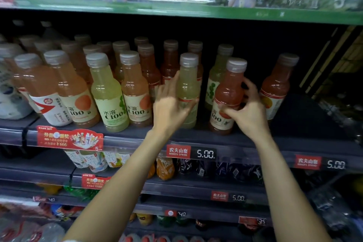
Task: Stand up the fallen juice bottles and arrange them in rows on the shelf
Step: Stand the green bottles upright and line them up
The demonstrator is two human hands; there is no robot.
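Both forearms reach up from the near edge toward the shelf (196, 135). Left hand (170, 104) lies with straight fingers against a pale yellow-green bottle (188, 88); right hand (249, 108) curls its fingers round a red juice bottle (227, 94), both upright at the shelf front. Judged step: aligning standing bottles into rows; no fallen bottle is visible. Next move calls for sliding the red bottle left, closing the gap. Front row count: about eight bottles; rear rows too dark to count.
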